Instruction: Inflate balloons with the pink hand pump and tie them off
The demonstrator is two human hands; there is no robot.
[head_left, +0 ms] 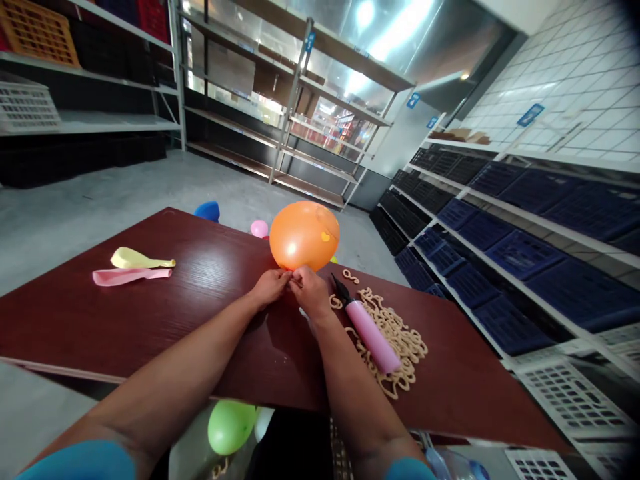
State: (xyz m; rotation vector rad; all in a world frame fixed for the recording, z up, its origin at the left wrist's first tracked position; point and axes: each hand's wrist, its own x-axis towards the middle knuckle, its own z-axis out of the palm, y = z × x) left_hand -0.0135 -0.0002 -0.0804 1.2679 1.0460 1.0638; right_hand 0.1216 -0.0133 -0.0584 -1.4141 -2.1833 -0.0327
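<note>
An inflated orange balloon (304,235) with small yellow hearts stands above the table, its neck end down between my hands. My left hand (271,287) pinches at the neck from the left, fingers closed. From the other side my right hand (309,291) also grips the neck; the fingertips of both hands meet there and hide the knot area. Just right of my right hand lies a pink balloon pump (373,335) with a black nozzle, resting on a heap of beige rubber bands (407,343). Two flat balloons, one yellow (137,259) and one pink (127,276), lie at the table's left.
The dark red table (210,320) spans the foreground. A green balloon (231,427) is below its near edge; a blue balloon (207,211) and a pink balloon (259,229) show beyond the far edge. Metal shelves (280,143) stand behind, and blue crates (525,253) fill shelves at right.
</note>
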